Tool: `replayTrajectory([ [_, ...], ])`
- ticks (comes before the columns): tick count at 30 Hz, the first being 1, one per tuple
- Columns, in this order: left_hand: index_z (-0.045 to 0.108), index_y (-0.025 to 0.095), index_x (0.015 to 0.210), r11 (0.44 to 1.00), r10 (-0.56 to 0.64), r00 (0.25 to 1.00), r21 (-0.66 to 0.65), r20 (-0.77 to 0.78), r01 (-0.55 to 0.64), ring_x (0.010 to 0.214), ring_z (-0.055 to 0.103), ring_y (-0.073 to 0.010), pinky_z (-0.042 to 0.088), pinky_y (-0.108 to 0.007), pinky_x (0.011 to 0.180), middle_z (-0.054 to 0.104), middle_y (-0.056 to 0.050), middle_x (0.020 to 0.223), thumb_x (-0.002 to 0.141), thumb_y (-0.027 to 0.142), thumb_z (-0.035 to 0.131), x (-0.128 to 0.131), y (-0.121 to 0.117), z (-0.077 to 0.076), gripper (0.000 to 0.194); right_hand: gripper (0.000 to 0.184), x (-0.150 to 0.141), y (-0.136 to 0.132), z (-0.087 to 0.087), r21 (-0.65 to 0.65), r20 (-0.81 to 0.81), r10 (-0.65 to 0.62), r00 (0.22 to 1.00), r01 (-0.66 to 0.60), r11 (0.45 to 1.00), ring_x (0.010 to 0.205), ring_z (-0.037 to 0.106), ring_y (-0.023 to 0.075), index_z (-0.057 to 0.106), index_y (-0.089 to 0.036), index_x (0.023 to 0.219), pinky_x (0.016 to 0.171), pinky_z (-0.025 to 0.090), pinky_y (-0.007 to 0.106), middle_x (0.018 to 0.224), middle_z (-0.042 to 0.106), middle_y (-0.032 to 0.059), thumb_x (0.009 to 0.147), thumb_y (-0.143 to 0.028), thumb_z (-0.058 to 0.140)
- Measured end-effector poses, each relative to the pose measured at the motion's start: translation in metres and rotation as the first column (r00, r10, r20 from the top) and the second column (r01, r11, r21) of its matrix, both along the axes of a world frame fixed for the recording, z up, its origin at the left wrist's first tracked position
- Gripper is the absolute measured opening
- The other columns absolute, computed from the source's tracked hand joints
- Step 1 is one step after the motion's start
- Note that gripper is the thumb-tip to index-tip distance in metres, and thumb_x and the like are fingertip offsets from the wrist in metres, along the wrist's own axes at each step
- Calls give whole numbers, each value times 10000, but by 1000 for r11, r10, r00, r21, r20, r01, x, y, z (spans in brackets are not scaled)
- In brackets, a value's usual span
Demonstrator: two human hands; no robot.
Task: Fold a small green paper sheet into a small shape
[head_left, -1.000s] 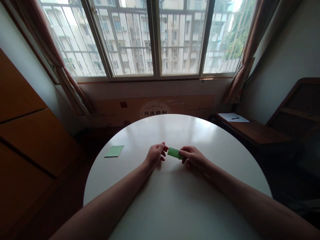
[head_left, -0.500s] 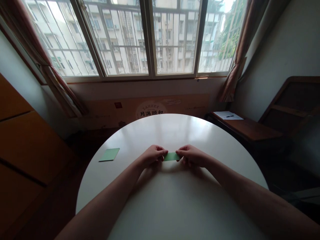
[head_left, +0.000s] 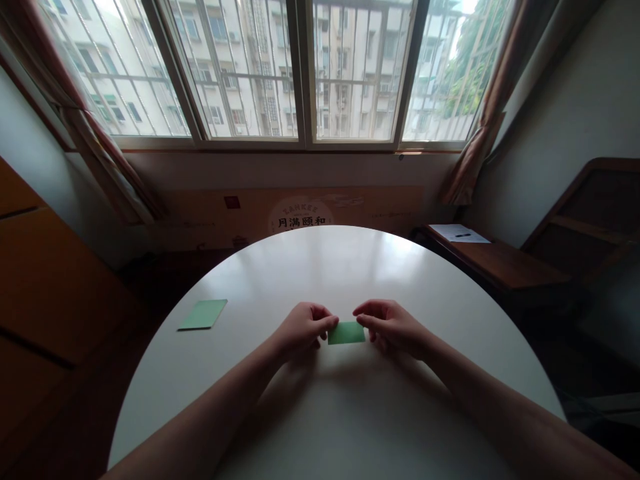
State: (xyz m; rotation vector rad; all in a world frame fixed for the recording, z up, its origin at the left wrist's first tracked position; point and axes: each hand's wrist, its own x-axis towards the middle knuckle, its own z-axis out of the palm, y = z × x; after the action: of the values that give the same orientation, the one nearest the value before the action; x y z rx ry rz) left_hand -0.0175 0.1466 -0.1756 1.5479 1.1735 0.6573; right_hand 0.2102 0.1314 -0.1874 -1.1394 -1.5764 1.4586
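Note:
A small folded piece of green paper [head_left: 347, 333] is held just above the round white table [head_left: 350, 413], near its middle. My left hand [head_left: 301, 328] pinches the paper's left end with curled fingers. My right hand [head_left: 390, 326] pinches the right end between thumb and fingers. A second flat green sheet [head_left: 203, 314] lies on the table at the left, apart from both hands.
A wooden side table [head_left: 493, 257] with a white sheet and a pen [head_left: 460, 234] stands at the right. A wooden cabinet [head_left: 45, 280] fills the left. A cardboard box with printed characters [head_left: 299, 213] leans under the barred window [head_left: 300, 67].
My left hand closed onto the paper's left end, so both hands now pinch it and hold it level. The view has tilted down a little.

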Motion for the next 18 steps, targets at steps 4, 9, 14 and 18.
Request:
replayTrajectory([
  [4, 708, 132, 768, 993, -64, 997, 95, -31, 67, 546, 565, -160, 467, -252, 467, 622, -41, 644, 773, 421, 668, 2, -4, 3, 292, 244, -2, -3, 3, 88, 55, 58, 997, -63, 994, 567, 575, 118, 714, -126, 875, 516, 454, 223, 697, 660, 22, 799, -357, 722],
  [9, 716, 155, 800, 960, -140, 988, 236, -72, 153, 640, 596, -158, 447, -223, 527, 665, -49, 744, 771, 290, 694, 1, -7, 8, 140, 107, -5, -6, 5, 233, 132, 32, 991, -63, 970, 630, 567, 135, 726, -141, 813, 588, 436, 241, 701, 675, 24, 790, -238, 688],
  [14, 684, 162, 779, 918, -199, 974, 326, -111, 225, 723, 610, -167, 446, -215, 573, 665, -39, 783, 758, 212, 665, 5, -15, 9, 57, 88, -9, -13, 6, 342, 188, 27, 982, -91, 935, 663, 574, 139, 735, -158, 804, 600, 419, 233, 722, 691, 17, 808, -205, 660],
  [18, 662, 164, 757, 889, -224, 963, 373, -153, 266, 688, 585, -150, 441, -219, 578, 642, -27, 767, 745, 197, 660, 6, -18, 10, 34, 91, -11, -17, 8, 390, 220, 48, 974, -133, 911, 663, 588, 135, 744, -161, 814, 606, 427, 229, 722, 697, 14, 812, -186, 657],
])
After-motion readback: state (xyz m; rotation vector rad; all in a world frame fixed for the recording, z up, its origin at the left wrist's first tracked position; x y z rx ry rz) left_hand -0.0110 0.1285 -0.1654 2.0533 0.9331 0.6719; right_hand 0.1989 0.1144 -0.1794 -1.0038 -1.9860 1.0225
